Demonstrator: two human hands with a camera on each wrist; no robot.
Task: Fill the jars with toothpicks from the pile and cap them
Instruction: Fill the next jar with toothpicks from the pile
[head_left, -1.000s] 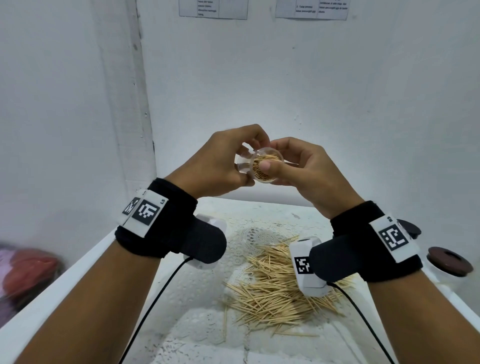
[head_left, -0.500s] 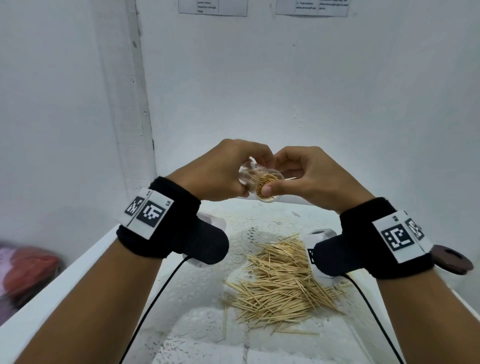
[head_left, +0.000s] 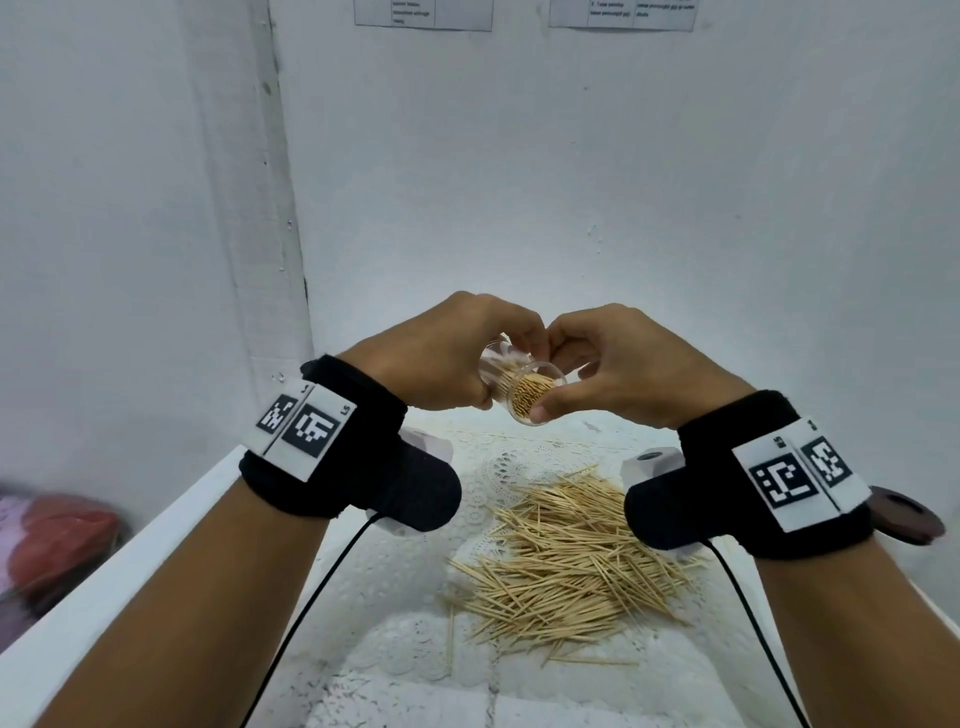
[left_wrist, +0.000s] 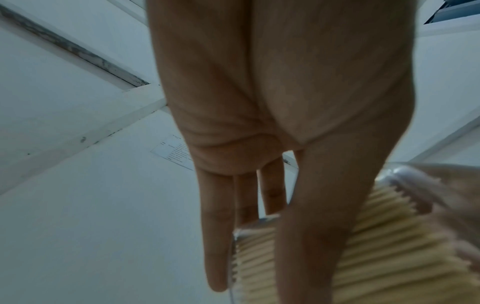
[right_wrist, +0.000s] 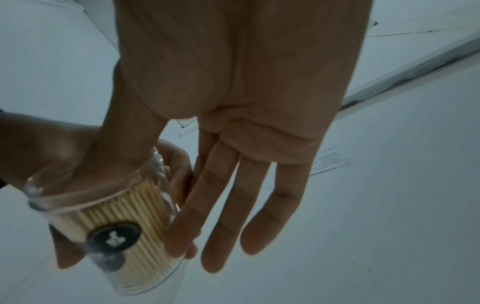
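White wall behind, jar (head_left: 522, 391) of toothpicks (head_left: 530, 402) seemingly pinched between both hands' fingers (head_left: 543, 410).

My left hand (head_left: 447, 358) and right hand (head_left: 618, 369) now hold the clear jar (head_left: 522, 389) lower, nearer the toothpick pile (head_left: 566, 561), its open mouth tipped further down toward me.

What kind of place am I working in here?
Probably a staged data-collection booth, not a home: bare white walls, printed instruction sheets taped up, and a white table with a lace cover.
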